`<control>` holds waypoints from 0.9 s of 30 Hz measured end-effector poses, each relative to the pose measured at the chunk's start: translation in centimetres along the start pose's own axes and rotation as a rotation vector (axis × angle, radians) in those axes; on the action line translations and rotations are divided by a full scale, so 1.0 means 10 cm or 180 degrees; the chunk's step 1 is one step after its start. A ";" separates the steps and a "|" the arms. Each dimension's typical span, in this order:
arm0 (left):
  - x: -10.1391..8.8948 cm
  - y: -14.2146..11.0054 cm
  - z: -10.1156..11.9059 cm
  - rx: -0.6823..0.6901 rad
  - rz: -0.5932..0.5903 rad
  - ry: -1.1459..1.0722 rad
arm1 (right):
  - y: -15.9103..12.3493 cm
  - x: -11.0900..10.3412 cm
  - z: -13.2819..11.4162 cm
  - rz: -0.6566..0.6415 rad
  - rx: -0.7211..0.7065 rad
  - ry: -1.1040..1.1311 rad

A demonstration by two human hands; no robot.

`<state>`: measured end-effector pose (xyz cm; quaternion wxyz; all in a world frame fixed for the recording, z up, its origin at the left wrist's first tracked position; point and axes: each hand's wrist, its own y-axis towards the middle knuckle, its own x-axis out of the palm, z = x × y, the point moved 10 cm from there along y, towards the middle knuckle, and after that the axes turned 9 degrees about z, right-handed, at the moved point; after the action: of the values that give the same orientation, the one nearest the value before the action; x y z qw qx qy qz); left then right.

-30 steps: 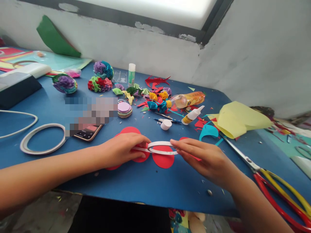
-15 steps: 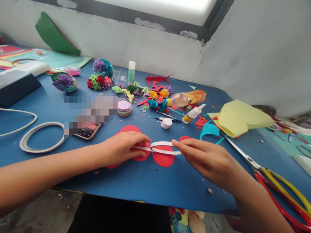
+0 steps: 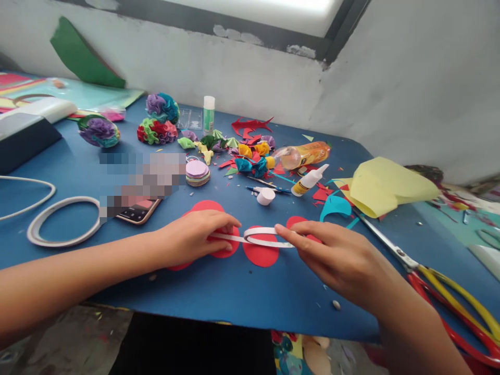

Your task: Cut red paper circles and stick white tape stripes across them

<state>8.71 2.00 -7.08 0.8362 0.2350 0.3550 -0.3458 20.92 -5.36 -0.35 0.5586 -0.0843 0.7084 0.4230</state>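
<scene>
My right hand (image 3: 338, 255) grips a narrow roll of white tape (image 3: 269, 243) by its right side, thumb and fingers closed on it. From the roll a thin strip of tape (image 3: 239, 239) runs left to my left hand (image 3: 195, 237), whose fingers and thumb are closed on its end over a red paper circle (image 3: 230, 250). Beneath the roll lies another red circle (image 3: 261, 256), flat on the table. More red circles show partly behind my left hand and beside my right fingers.
On the blue table (image 3: 219, 297) are a larger tape roll (image 3: 35, 229), a phone (image 3: 138, 211), a glue bottle (image 3: 308, 182), its white cap (image 3: 266, 196), a glue stick (image 3: 209, 114), paper flowers (image 3: 156, 131) and a plastic bottle (image 3: 304, 155). Large scissors (image 3: 408, 260) lie right of my right hand.
My right hand and the tape roll have shifted slightly right over the table, and the strip between my hands looks a little longer. My left hand stays nearly still.
</scene>
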 end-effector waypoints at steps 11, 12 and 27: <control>0.01 0.01 -0.01 -0.0009 -0.0023 -0.0002 | -0.01 -0.04 0.00 0.0042 0.0008 -0.0109; 0.01 0.01 -0.01 -0.0006 -0.0021 -0.0006 | -0.01 -0.04 0.00 0.0049 0.0002 -0.0107; 0.02 0.01 -0.02 -0.0019 -0.0031 -0.0030 | -0.02 -0.11 0.02 0.0120 -0.0059 -0.0153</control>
<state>8.79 2.10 -7.34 0.8369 0.2291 0.3533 -0.3498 21.57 -5.68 0.48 0.5667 -0.0660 0.6923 0.4419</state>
